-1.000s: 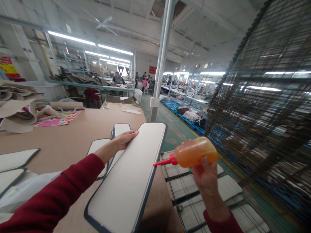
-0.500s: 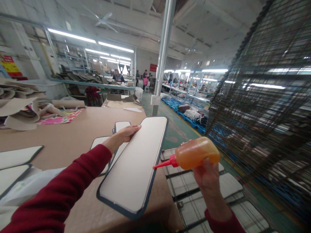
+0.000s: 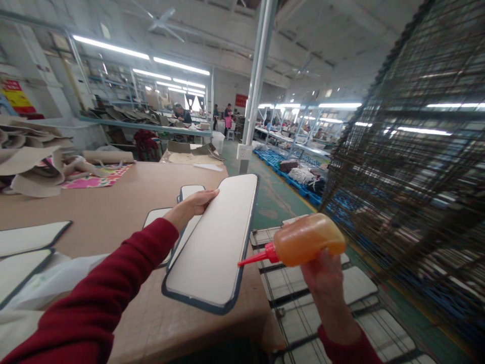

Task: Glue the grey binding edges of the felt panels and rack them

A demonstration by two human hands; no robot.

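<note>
My left hand (image 3: 200, 200) grips the upper left edge of a long white panel (image 3: 214, 242) with rounded corners and a dark blue border. The panel is tilted above the near end of the table. On the right, my right hand (image 3: 324, 273) is wrapped round a bottle of amber liquid (image 3: 308, 239), held on its side. Its red nozzle (image 3: 257, 257) points left, and the tip is at the panel's right edge. Whether any liquid comes out is too small to tell.
More white panels lie on the brown table (image 3: 151, 177), beside grey sheets (image 3: 32, 167) at left. Panels on a wire rack (image 3: 291, 283) stand low at right. A metal post (image 3: 254, 86) rises beyond; people are far back.
The panel's lower end has moved up and right, and the panel is more upright in view. The nozzle tip now meets its right edge lower down. Both hands keep their holds.
</note>
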